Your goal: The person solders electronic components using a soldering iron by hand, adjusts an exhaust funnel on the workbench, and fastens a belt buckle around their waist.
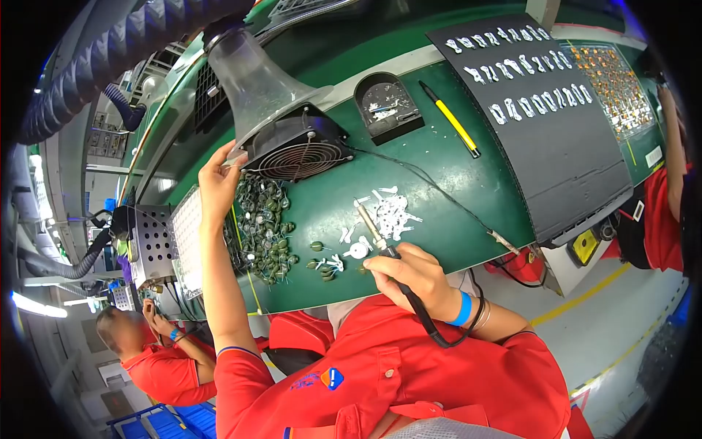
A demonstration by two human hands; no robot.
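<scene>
My left hand [218, 186] is raised to the lower edge of a clear plastic fume hood [259, 84], its fingers closed on the rim. Beside those fingers sits a black fan with a wire guard [300, 159]. In my right hand [418, 282] is a soldering iron [371, 228], its tip pointing up and away from me. The iron passes close by a pile of small white plastic parts [393, 216]. A round white piece [358, 250] lies near its handle. Many dark green disc-shaped components with leads [267, 227] are heaped below the fan; a few lie apart.
A black tray with scraps [385, 110] and a yellow-and-black pen-like tool [453, 124] lie farther back. White parts stand in rows on a dark board [570, 164] at right. A ribbed hose [124, 66] hangs upper left. Co-workers sit at both sides.
</scene>
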